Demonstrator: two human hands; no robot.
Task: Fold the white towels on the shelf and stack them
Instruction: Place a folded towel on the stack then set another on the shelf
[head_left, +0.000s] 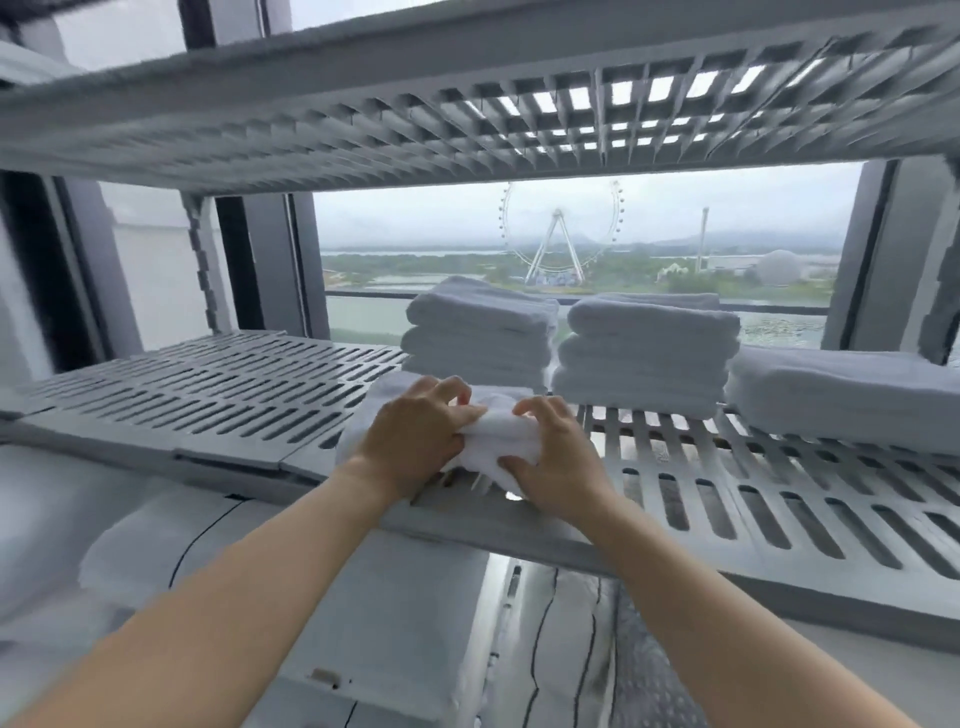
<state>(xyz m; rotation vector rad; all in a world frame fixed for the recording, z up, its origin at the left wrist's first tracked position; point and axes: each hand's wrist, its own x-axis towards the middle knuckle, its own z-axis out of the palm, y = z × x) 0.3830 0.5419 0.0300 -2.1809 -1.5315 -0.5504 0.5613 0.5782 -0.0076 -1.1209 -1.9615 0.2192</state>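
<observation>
Head view, hands gripping towel, stacks behind

You have no writing, label, brand, number or sign to read anywhere here, neither near your fingers nor beyond them
</observation>
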